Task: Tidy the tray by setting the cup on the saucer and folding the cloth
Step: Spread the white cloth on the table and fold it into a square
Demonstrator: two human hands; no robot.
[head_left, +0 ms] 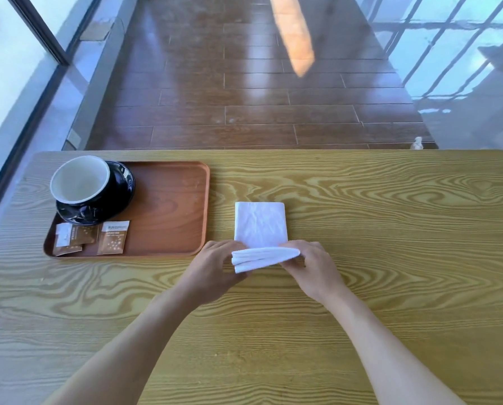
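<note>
A white cloth [260,225] lies on the wooden table, just right of the tray, folded into a narrow rectangle. Its near end is lifted and doubled over. My left hand [215,267] pinches that raised end at its left corner, and my right hand [310,266] pinches it at the right corner. A black cup [82,182] with a white inside stands on a black saucer [121,197] in the far left corner of the brown tray [171,206].
Several brown and white sachets [113,238] lie on the tray's near left part. The wooden table [390,229] ends at a far edge over a dark plank floor. A glass wall runs along the left side.
</note>
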